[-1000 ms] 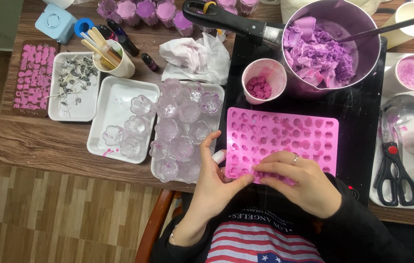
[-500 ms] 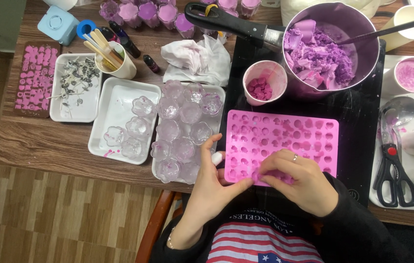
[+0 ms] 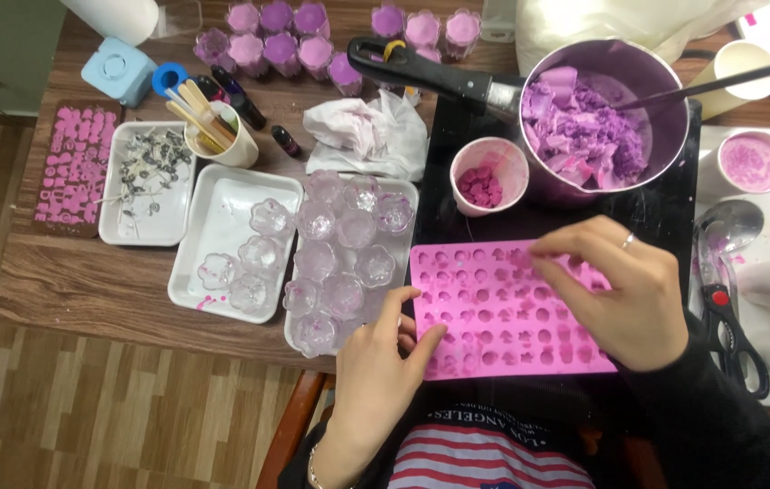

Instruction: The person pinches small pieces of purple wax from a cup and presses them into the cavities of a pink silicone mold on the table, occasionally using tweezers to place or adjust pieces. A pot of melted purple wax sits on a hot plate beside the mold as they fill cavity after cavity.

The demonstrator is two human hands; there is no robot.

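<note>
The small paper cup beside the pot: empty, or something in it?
Not empty. The small paper cup stands upright beside the pot, with dark pink pieces at its bottom, far below the rim.

The scene is lit evenly and brightly from overhead. Soft shadows are cast under the right hand point(image 3: 620, 294) onto the pink silicone mould point(image 3: 494, 312). Glare is seen on the metal pot point(image 3: 648, 118) rim. Focus is held sharp throughout.

Brown wooden table point(image 3: 86, 290) fills the top of the view, its grain running sideways under even indoor light. Below its edge runs wood-plank flooring point(image 3: 113, 407), and a reddish chair frame point(image 3: 287, 426) pokes out underneath.
</note>
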